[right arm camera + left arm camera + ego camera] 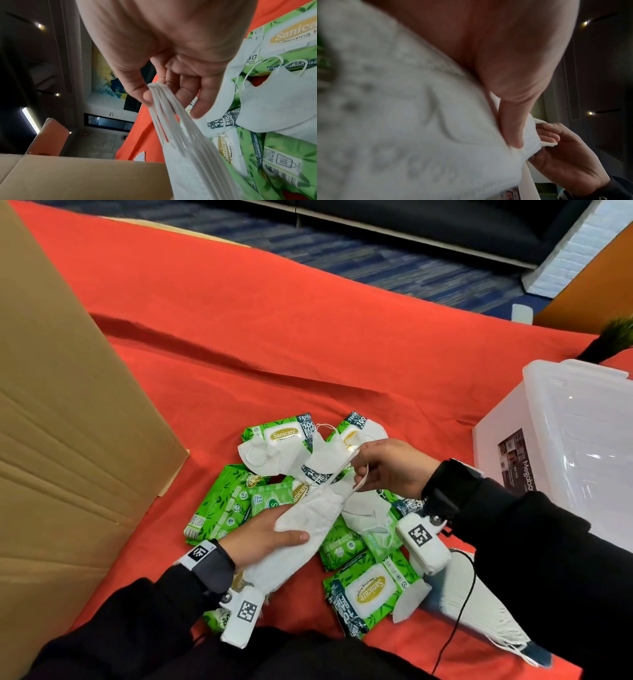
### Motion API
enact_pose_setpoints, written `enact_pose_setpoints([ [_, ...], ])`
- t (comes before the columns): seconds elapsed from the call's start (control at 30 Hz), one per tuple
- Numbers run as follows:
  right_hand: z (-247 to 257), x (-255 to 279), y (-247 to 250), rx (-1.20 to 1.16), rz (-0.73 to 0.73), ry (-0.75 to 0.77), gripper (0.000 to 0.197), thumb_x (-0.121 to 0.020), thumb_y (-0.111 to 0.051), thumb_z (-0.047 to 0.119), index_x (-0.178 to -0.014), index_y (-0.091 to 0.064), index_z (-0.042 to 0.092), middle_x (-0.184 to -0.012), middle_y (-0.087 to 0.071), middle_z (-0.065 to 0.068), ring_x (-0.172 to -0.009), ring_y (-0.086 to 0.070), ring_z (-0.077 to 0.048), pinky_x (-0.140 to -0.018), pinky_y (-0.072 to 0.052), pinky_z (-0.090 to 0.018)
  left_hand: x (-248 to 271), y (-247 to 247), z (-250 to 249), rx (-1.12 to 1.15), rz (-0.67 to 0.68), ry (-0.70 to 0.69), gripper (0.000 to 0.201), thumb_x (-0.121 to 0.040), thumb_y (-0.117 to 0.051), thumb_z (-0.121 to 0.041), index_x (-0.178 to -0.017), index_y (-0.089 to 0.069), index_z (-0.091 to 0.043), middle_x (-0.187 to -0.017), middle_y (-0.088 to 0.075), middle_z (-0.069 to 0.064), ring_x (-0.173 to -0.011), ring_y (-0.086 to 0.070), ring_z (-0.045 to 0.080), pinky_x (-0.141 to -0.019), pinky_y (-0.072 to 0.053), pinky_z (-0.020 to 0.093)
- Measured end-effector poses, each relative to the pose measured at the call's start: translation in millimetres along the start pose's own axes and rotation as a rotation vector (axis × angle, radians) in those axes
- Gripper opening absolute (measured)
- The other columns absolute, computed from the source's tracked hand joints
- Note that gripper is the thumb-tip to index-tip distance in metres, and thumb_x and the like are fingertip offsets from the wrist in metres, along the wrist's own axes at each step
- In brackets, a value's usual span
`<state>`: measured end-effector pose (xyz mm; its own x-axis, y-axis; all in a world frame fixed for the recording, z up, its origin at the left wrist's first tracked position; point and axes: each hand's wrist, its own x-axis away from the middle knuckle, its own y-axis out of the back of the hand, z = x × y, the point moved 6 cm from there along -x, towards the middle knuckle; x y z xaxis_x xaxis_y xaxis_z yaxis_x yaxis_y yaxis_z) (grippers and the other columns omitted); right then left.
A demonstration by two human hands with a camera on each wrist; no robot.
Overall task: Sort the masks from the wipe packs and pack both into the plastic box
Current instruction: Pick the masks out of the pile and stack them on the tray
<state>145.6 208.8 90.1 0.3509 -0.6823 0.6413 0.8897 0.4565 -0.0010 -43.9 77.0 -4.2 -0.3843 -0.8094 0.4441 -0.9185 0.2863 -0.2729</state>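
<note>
**Both hands on a stack of masks above the mixed pile**

The left hand (263,537) grips a stack of folded white fabric masks (305,529), thumb laid across the top and the other fingers curled beneath, while the right hand (387,465) pinches the bundle of white ear loops (164,108) at the stack's far end between thumb and forefinger. The stack hangs just above the heap of green plastic wipe packs (226,505), which lie jumbled on the table's orange cloth (274,337) with a few loose white masks (270,455) draped over them. The clear plastic box with a frosted rim (565,446) stands to the right, well apart from the heap; nothing shows inside it from here.

The masks look light, soft and floppy. I'd judge the stack will fan out or slide apart unless it is clamped flat across the middle, as the left hand does now; the loops stretch and snag, so they are poor handles for carrying. The wipe packs seem heavier, squashy and slick in their film, best taken across the width.

The left wrist view is mostly blurred white fabric and palm. A second bundle of masks (479,614) lies under the right forearm, partly covered. How many masks are in the held stack, I cannot count. A large brown cardboard box flap (68,440) blocks the left side.
</note>
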Motion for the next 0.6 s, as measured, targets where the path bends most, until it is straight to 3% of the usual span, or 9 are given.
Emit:
enact_pose_setpoints([
  [0.07, 1.0, -1.3, 0.1, 0.018, -0.045, 0.035, 0.024, -0.087, -0.061, -0.005, -0.07, -0.056, 0.01, -0.059, -0.051, -0.009, -0.056, -0.055, -0.026, -0.066, -0.053, -0.035, -1.3, 1.4, -1.3, -0.011, -0.018, -0.006, 0.049, -0.085, -0.08, -0.023, -0.131, -0.064, -0.016, -0.127, -0.071, 0.008, -0.115, -0.068, 0.026, -0.1, -0.052, 0.042],
  [0.17, 9.8, -1.8, 2.9, 0.145, -0.123, 0.218, 0.019, -0.081, -0.075, -0.001, -0.072, -0.063, 0.011, -0.062, -0.066, -0.014, -0.063, -0.057, -0.027, -0.064, -0.041, -0.036, -1.3, 5.7, 1.8, 0.097, -0.088, 0.003, 0.051, -0.081, -0.084, -0.025, -0.127, -0.066, -0.01, -0.119, -0.074, 0.01, -0.099, -0.072, 0.02, -0.082, -0.057, 0.032],
  [0.23, 16.8, 4.1, -3.7, 0.436, -0.153, 0.421, 0.016, -0.076, -0.085, 0.01, -0.075, -0.07, 0.016, -0.07, -0.074, -0.006, -0.063, -0.062, -0.015, -0.063, -0.043, -0.029, -1.1, 6.1, 3.5, 0.249, -0.156, 0.036, 0.053, -0.078, -0.086, -0.026, -0.123, -0.068, -0.005, -0.11, -0.075, 0.013, -0.086, -0.073, 0.022, -0.071, -0.058, 0.031],
  [0.3, 14.0, 15.2, -21.3, 0.773, -0.237, 0.651, 0.011, -0.077, -0.086, 0.02, -0.084, -0.077, 0.021, -0.079, -0.076, 0.007, -0.069, -0.063, -0.002, -0.067, -0.045, -0.023, -2.8, 6.2, -1.0, 0.358, -0.265, 0.03, 0.034, -0.086, -0.074, -0.015, -0.118, -0.069, -0.004, -0.101, -0.076, 0.014, -0.076, -0.073, 0.022, -0.064, -0.058, 0.03],
  [0.4, -10.4, 27.0, -47.6, 0.845, -0.346, 0.872, 0.013, -0.084, -0.079, 0.022, -0.096, -0.08, 0.019, -0.093, -0.078, 0.006, -0.087, -0.071, -0.011, -0.081, -0.054, -0.029, -8.8, 3.7, -15.2, 0.428, -0.372, -0.031, 0.023, -0.093, -0.066, -0.008, -0.116, -0.07, -0.005, -0.105, -0.076, 0.016, -0.081, -0.074, 0.025, -0.066, -0.059, 0.031],
  [0.5, -32.8, 18.6, -46.8, 0.765, -0.476, 0.898, 0.018, -0.087, -0.077, 0.019, -0.104, -0.08, 0.014, -0.103, -0.079, 0.002, -0.097, -0.072, -0.014, -0.09, -0.055, -0.033, -9.4, 0.0, -30.1, 0.387, -0.428, -0.115, 0.026, -0.093, -0.068, -0.01, -0.118, -0.07, -0.008, -0.111, -0.076, 0.013, -0.095, -0.072, 0.028, -0.074, -0.058, 0.033],
  [0.6, -47.2, 16.4, -39.6, 0.518, -0.55, 0.705, 0.018, -0.092, -0.074, 0.019, -0.109, -0.08, 0.018, -0.105, -0.079, 0.006, -0.087, -0.068, 0.007, -0.085, -0.05, -0.015, -5.3, -0.3, -47.5, 0.185, -0.451, -0.232, 0.032, -0.091, -0.074, -0.017, -0.122, -0.067, -0.014, -0.114, -0.076, 0.005, -0.103, -0.072, 0.023, -0.084, -0.058, 0.036],
])
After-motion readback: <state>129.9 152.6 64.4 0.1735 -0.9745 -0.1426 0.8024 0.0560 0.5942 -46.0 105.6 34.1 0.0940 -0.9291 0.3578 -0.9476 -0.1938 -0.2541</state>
